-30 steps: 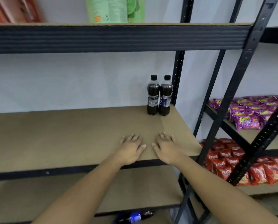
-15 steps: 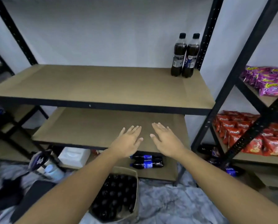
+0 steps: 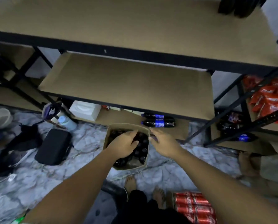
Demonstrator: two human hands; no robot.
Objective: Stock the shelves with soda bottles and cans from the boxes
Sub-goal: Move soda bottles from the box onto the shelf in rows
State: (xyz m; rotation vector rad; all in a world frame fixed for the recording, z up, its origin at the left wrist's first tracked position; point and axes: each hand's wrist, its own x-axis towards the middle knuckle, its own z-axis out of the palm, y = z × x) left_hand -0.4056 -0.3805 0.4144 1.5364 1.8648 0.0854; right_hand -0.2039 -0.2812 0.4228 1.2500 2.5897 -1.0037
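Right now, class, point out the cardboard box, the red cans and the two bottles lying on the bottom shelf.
cardboard box (image 3: pixel 127 124): head view, far rim.
red cans (image 3: pixel 191 206): head view, top of pack.
two lying bottles (image 3: pixel 159 124): head view, blue label.

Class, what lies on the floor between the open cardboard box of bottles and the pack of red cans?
The head view shows the person's feet standing on the marbled floor, between the cardboard box and the red cans.

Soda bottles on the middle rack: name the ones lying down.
The two blue-labelled bottles on the bottom board, behind the box. They lie flat, side by side; the pair on the upper shelf stands upright.
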